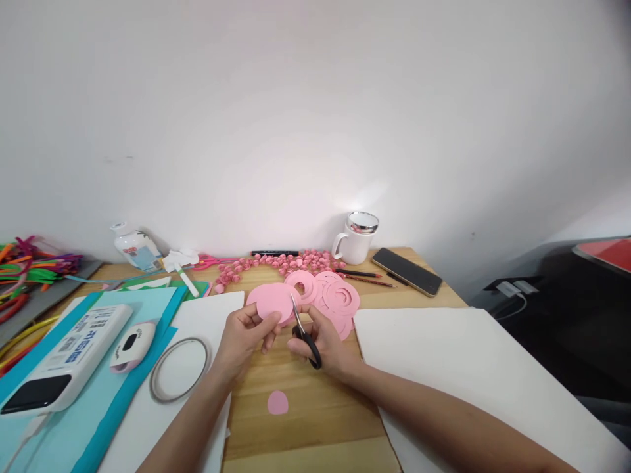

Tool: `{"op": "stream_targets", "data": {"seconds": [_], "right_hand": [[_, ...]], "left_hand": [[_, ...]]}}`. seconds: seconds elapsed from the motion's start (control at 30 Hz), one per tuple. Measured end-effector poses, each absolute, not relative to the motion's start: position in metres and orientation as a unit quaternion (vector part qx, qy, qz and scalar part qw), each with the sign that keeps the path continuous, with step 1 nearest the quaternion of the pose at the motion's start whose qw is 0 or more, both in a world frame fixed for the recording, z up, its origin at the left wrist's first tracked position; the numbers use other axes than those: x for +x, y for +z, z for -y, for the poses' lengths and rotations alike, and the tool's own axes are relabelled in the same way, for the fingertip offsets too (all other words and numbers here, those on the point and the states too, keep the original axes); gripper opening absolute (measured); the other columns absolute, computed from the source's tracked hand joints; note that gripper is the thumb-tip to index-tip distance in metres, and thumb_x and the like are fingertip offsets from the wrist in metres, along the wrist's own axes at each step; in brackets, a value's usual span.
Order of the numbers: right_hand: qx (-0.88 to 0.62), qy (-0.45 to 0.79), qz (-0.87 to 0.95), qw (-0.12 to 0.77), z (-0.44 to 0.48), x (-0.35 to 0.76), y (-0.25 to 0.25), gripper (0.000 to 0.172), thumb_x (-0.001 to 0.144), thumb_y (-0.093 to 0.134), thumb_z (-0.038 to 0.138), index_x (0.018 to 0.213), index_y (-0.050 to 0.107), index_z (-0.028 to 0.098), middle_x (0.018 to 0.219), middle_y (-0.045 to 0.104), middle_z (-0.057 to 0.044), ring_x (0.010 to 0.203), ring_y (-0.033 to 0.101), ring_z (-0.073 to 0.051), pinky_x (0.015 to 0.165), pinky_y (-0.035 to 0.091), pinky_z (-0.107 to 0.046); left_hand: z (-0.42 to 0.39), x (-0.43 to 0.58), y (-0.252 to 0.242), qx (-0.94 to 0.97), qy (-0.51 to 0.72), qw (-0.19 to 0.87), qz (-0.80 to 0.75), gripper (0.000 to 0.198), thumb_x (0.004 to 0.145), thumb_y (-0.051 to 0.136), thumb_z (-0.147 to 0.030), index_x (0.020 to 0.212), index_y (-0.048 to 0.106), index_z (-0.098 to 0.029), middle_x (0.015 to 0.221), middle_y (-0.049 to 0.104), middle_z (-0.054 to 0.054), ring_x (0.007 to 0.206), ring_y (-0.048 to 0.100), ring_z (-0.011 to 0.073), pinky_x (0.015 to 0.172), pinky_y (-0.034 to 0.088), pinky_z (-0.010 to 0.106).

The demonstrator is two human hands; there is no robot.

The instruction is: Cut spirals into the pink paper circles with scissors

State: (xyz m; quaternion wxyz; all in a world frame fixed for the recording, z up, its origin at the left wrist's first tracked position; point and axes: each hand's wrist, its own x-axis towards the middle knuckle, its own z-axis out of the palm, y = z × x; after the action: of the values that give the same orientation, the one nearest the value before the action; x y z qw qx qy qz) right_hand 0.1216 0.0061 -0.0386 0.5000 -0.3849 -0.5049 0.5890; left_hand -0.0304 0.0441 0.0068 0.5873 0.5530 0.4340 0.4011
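My left hand [251, 332] is closed on a pink paper disc [274, 301], pinching its lower edge between thumb and fingers. In my right hand [323, 338] is a pair of scissors [308, 340] with black handles, fingers wrapped around them. The scissor blades point up and lie against the right edge of the disc; whether they are parted I cannot tell. Just beyond my hands, several pink paper spirals [340, 297] lie overlapping on the wooden table [305, 427]. A small pink paper piece [277, 402] rests nearer to me.
Rolled pink paper pieces [283, 264] line the back, near a white mug [355, 240] and a phone [407, 270]. White boards [444, 348] flank the wood. Leftward are a tape roll [178, 369], a white power bank [69, 355] and a glue bottle [137, 247].
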Motion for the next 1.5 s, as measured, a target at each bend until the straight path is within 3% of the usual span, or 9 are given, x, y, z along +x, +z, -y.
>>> {"op": "stream_targets", "data": {"seconds": [0.23, 0.37, 0.53, 0.73, 1.1, 1.5], "right_hand": [[-0.393, 0.579, 0.515, 0.495, -0.0052, 0.1201, -0.0402, 0.050, 0.064, 0.072, 0.042, 0.096, 0.039, 0.021, 0.050, 0.043, 0.012, 0.040, 0.040, -0.006, 0.040, 0.033, -0.018], [-0.391, 0.587, 0.515, 0.487, -0.0052, 0.1192, -0.0395, 0.051, 0.064, 0.072, 0.041, 0.097, 0.040, 0.021, 0.052, 0.045, 0.011, 0.040, 0.040, -0.006, 0.039, 0.032, -0.018], [-0.383, 0.585, 0.506, 0.505, -0.0057, 0.1194, -0.0383, 0.056, 0.060, 0.076, 0.037, 0.099, 0.039, 0.021, 0.062, 0.050, 0.007, 0.051, 0.043, -0.008, 0.046, 0.032, -0.019], [-0.358, 0.587, 0.502, 0.525, -0.0072, 0.1198, -0.0394, 0.055, 0.060, 0.077, 0.033, 0.096, 0.039, 0.021, 0.065, 0.048, 0.006, 0.057, 0.044, -0.009, 0.052, 0.031, -0.021], [-0.373, 0.585, 0.509, 0.509, -0.0056, 0.1209, -0.0396, 0.052, 0.063, 0.074, 0.035, 0.099, 0.039, 0.020, 0.057, 0.043, 0.010, 0.047, 0.036, -0.006, 0.044, 0.027, -0.018], [-0.394, 0.571, 0.522, 0.496, -0.0060, 0.1216, -0.0409, 0.051, 0.065, 0.070, 0.042, 0.100, 0.039, 0.020, 0.051, 0.046, 0.010, 0.041, 0.041, -0.007, 0.040, 0.032, -0.018]], "left_hand": [[-0.0434, -0.0293, 0.0074, 0.537, 0.395, 0.622, -0.411, 0.024, 0.069, 0.065, -0.036, 0.063, 0.057, -0.014, 0.050, 0.058, -0.002, 0.034, 0.042, 0.0062, 0.036, 0.031, 0.018], [-0.0435, -0.0288, 0.0081, 0.539, 0.400, 0.605, -0.429, 0.025, 0.066, 0.067, -0.035, 0.058, 0.057, -0.013, 0.046, 0.056, -0.002, 0.034, 0.041, 0.0056, 0.036, 0.031, 0.018], [-0.0433, -0.0291, 0.0082, 0.544, 0.387, 0.595, -0.447, 0.024, 0.059, 0.072, -0.030, 0.052, 0.056, -0.013, 0.043, 0.053, -0.003, 0.033, 0.039, 0.0048, 0.035, 0.028, 0.017], [-0.0428, -0.0297, 0.0076, 0.553, 0.373, 0.596, -0.447, 0.023, 0.060, 0.071, -0.027, 0.052, 0.055, -0.013, 0.039, 0.049, -0.006, 0.034, 0.037, 0.0044, 0.035, 0.027, 0.017], [-0.0442, -0.0310, 0.0060, 0.557, 0.389, 0.591, -0.434, 0.026, 0.063, 0.070, -0.030, 0.052, 0.053, -0.014, 0.040, 0.049, -0.006, 0.035, 0.036, 0.0036, 0.037, 0.024, 0.017], [-0.0449, -0.0311, 0.0071, 0.556, 0.398, 0.588, -0.432, 0.022, 0.062, 0.070, -0.025, 0.053, 0.053, -0.013, 0.040, 0.047, -0.006, 0.035, 0.035, 0.0033, 0.037, 0.024, 0.017]]}}
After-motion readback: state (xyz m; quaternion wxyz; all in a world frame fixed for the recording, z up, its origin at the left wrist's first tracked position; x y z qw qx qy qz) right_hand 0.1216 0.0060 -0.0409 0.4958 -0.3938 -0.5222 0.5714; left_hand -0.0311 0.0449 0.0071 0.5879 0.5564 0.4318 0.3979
